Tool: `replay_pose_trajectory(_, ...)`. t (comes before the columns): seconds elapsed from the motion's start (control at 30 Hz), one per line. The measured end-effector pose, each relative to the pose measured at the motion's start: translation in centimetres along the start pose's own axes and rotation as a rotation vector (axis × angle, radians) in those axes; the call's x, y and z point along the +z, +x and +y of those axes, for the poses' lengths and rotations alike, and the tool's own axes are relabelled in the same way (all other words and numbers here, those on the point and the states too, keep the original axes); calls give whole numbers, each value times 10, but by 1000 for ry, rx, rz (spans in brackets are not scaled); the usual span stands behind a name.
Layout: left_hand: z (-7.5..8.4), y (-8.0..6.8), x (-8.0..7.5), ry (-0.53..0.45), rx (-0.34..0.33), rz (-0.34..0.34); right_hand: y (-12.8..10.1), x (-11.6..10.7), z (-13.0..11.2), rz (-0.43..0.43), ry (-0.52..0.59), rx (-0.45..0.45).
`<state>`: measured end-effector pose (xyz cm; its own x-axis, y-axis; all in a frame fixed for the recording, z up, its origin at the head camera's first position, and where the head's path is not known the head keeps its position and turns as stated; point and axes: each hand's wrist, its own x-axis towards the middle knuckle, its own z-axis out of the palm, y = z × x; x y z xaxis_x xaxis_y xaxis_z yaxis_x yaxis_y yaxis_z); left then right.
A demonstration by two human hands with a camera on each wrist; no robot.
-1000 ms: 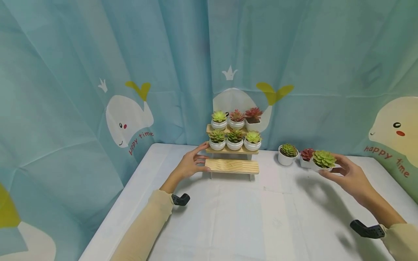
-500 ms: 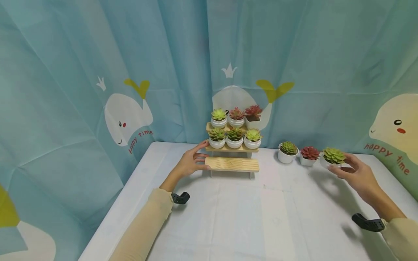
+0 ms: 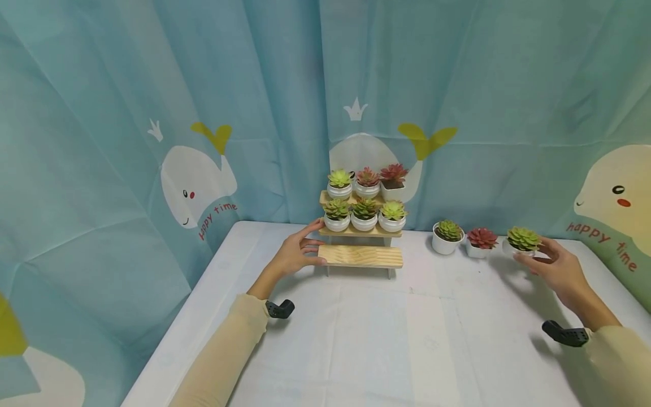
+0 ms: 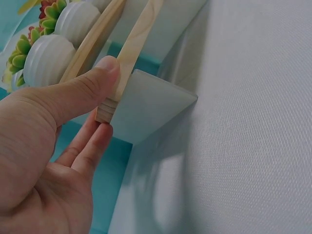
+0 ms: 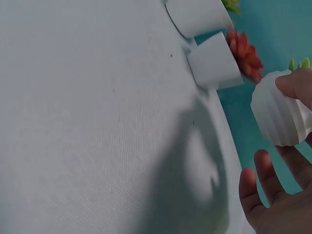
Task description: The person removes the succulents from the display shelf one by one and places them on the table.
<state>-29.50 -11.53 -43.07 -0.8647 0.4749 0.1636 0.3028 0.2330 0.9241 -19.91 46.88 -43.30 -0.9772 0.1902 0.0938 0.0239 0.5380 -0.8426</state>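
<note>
At the table's back right, my right hand [image 3: 561, 268] grips a green succulent [image 3: 523, 239] by its ribbed white pot [image 5: 278, 109]. In the right wrist view the thumb lies on the pot's side, and two fingers stand apart from it. My left hand [image 3: 294, 253] pinches the left end of the bottom shelf [image 3: 360, 256] of a tiered wooden plant stand, thumb on the board's front and fingertips behind its end [image 4: 106, 111]. That bottom shelf is bare. Three green succulents [image 3: 364, 221] fill the middle shelf; one green and two red ones [image 3: 367, 188] stand on top.
Left of the held pot, a red succulent in a square white pot [image 3: 478, 251] and a green one in a round white pot [image 3: 446, 246] stand on the white-covered table [image 3: 376, 345]. A blue curtain [image 3: 285, 113] printed with whales hangs right behind the table.
My right hand has carried the green succulent to the right, away from the red one it overlapped, then slightly lower. The left hand stays at the shelf end.
</note>
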Motion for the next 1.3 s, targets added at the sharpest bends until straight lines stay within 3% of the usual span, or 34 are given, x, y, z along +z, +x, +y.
replay_pose_trajectory(0.5, 1, -2, 1, 4, 18, -5, 19, 3, 15, -8, -111, 129)
replay_pose_trajectory(1.3, 2, 0, 1, -19, 14, 2, 28, 3, 24, -90, -127, 173)
